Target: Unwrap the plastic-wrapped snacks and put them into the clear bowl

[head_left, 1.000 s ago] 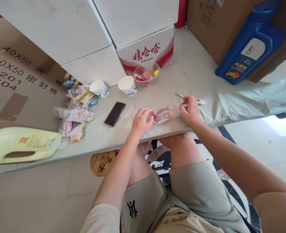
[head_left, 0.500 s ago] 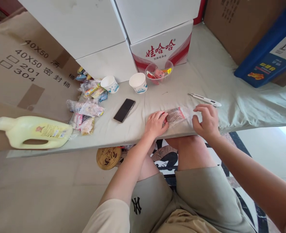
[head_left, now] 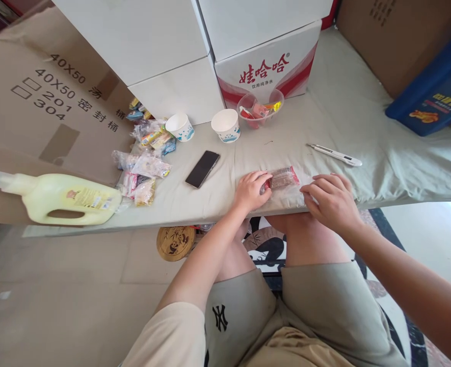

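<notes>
Near the front edge of the cloth-covered surface lies a clear plastic packet with brown contents and red-marked ends. My left hand rests over its left end, fingers curled down on it and covering that part. At the other side, my right hand is closed, thumb and fingertips together on the clear film sticking out from the packet's right end. Beyond that hand lies a white utility knife, untouched. A dark phone lies to the left of my left hand.
Two paper cups and a clear bowl of wrapped pieces stand before white boxes. Several wrapped snacks are heaped at left, beside a yellow bottle and a cardboard box. A blue jug stands at right.
My right hand has moved in toward the packet, and its fingers have closed on the clear film at the right end. My left hand stays on the packet. The view has shifted slightly.
</notes>
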### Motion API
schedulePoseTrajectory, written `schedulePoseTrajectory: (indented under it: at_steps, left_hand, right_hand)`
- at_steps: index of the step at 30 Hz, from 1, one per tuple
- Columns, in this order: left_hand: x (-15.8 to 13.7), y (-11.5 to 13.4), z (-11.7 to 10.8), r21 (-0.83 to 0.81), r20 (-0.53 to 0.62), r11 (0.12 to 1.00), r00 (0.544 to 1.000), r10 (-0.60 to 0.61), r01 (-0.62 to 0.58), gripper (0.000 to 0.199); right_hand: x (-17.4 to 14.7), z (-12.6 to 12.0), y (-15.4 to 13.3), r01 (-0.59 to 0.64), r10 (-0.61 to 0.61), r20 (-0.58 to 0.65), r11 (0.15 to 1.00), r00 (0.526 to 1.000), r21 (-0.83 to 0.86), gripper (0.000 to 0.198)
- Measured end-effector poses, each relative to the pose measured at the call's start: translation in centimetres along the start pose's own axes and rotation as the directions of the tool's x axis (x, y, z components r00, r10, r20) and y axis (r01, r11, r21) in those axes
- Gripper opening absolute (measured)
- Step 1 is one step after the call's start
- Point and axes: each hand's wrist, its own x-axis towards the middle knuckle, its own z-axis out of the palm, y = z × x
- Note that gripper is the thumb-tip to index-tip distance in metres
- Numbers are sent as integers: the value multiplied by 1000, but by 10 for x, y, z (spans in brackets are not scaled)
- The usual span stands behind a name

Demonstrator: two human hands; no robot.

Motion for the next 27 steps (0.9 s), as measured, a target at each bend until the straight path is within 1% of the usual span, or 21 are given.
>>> schedulePoseTrajectory:
  at_steps: [3, 5, 7, 9, 11, 13, 16, 18, 21, 24, 27]
  left_hand:
    - [-1, 1, -1, 1, 9, 1000, 1000, 2, -2, 43]
    - [-1, 2, -1, 4, 7, 1000, 1000, 5, -5, 44]
    - [-2, 3, 0, 9, -3, 1000, 1000, 6, -6, 44]
    - [-2, 3, 1, 15, -13, 1000, 1000, 7, -7, 44]
    - [-2, 4, 1, 26, -15, 1000, 1000, 5, -5, 43]
    - [-2, 4, 2, 37, -14, 999, 1000, 3, -3, 43]
    - [-2, 5, 2, 49, -17, 999, 1000, 1, 0, 43]
    - [-2, 5, 2, 56, -20, 998, 1000, 4, -3, 42]
    - [-1, 5, 1, 64, -8, 998, 1000, 14, -14, 43]
    - [-2, 4, 1, 76, 5, 997, 1000, 19, -19, 45]
    - [-3, 4, 2, 87, 13, 995, 999, 37, -38, 49]
  right_hand:
    - [-10, -7, -5, 71, -71, -51, 997, 996, -9, 17]
    - [-17, -9, -7, 137, -138, -49, 990, 989, -15, 16]
    - [-21, -10, -6, 220, -220, 1, 975, 975, 40, 16]
    - [-25, -11, -4, 259, -272, 94, 957, 958, 132, 17]
    - [-26, -12, -1, 218, -252, 189, 959, 949, 181, 20]
    - [-25, -13, 0, 128, -160, 220, 980, 962, 153, 22]
    - [-15, -11, 0, 19, -31, 131, 996, 991, 89, 22]
    - [-2, -8, 0, -23, 16, 84, 996, 996, 90, 20]
    - [16, 2, 2, -39, 26, 105, 991, 994, 130, 20]
    - [28, 16, 5, -25, -6, 177, 985, 984, 171, 22]
    - [35, 31, 7, -24, -14, 229, 987, 973, 159, 23]
